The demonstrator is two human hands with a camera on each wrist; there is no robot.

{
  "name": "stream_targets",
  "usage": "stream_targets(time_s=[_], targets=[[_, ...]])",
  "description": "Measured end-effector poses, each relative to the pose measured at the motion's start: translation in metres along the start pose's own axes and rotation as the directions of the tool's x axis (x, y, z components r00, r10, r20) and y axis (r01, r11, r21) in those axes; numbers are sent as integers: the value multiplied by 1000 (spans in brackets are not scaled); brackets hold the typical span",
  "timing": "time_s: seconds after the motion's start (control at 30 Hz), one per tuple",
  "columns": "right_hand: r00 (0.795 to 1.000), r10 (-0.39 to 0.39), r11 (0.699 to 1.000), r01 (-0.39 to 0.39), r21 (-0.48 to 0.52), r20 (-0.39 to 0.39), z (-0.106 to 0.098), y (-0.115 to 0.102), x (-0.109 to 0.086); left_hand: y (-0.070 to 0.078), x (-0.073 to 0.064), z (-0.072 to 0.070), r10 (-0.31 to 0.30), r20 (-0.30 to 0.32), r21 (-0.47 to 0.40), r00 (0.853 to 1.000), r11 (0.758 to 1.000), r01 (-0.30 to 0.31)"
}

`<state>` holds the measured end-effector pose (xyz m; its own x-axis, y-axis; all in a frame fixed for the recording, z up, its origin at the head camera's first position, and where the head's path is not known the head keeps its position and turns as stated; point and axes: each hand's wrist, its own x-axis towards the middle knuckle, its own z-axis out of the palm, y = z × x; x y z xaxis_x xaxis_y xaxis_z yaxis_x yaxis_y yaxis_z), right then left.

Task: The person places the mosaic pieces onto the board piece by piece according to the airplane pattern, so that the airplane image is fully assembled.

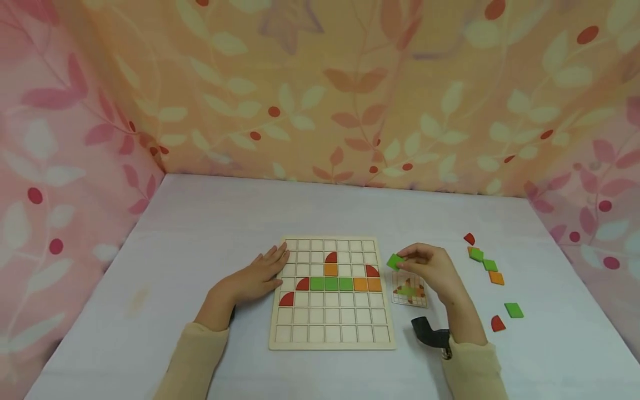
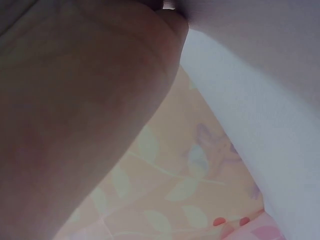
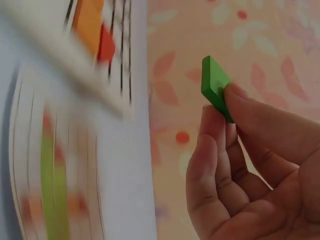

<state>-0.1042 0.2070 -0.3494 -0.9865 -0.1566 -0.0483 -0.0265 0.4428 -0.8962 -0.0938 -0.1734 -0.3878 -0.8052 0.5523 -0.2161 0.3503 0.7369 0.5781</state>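
My right hand (image 1: pixel 427 268) pinches a green square tile (image 1: pixel 395 261) between thumb and fingertips, just right of the wooden grid board (image 1: pixel 332 341). In the right wrist view the green tile (image 3: pixel 215 85) stands tilted in the fingers. With fingers straight, my left hand (image 1: pixel 256 278) rests at the board's left edge, fingertips on its rim. Three green tiles (image 1: pixel 331 284) lie in a row on the board, with two orange tiles (image 1: pixel 367 284) to their right. Another orange tile (image 1: pixel 331 269) sits above the row. Several red quarter-round tiles (image 1: pixel 286 299) also lie in cells.
A pattern card (image 1: pixel 410 290) lies right of the board, below the right hand. Loose tiles are scattered farther right, among them a green tile (image 1: pixel 513 310), an orange tile (image 1: pixel 496 278) and a red quarter-round (image 1: pixel 497 323). Floral cloth (image 1: pixel 350 100) walls the table's back and sides.
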Motion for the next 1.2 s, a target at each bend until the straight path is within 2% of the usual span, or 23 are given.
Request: stream_targets(time_s=[0.17, 0.23, 0.37, 0.5, 0.67, 0.93, 1.2], targets=[[996, -32, 986, 19, 163, 77, 48, -13, -2, 0, 3, -2, -2, 21, 15, 1000, 1000, 2], [993, -48, 981, 26, 191, 112, 67, -17, -2, 0, 4, -4, -1, 23, 19, 1000, 1000, 1], [976, -76, 986, 43, 164, 203, 103, -24, 2, -1, 4, -4, -5, 28, 27, 1000, 1000, 4], [957, -119, 992, 104, 70, 265, 127, -29, 8, 0, 4, -3, -3, 28, 12, 1000, 1000, 3], [943, -146, 987, 161, -24, 298, 140, -34, 12, 3, 5, -4, -5, 22, 8, 1000, 1000, 5], [942, -132, 974, 182, -137, 308, 145, -35, 10, 8, 4, -1, -13, 29, -8, 999, 1000, 13], [939, -143, 965, 202, -166, 314, 149, -39, 10, 6, 1, -2, -19, 10, 0, 1000, 1000, 19]])
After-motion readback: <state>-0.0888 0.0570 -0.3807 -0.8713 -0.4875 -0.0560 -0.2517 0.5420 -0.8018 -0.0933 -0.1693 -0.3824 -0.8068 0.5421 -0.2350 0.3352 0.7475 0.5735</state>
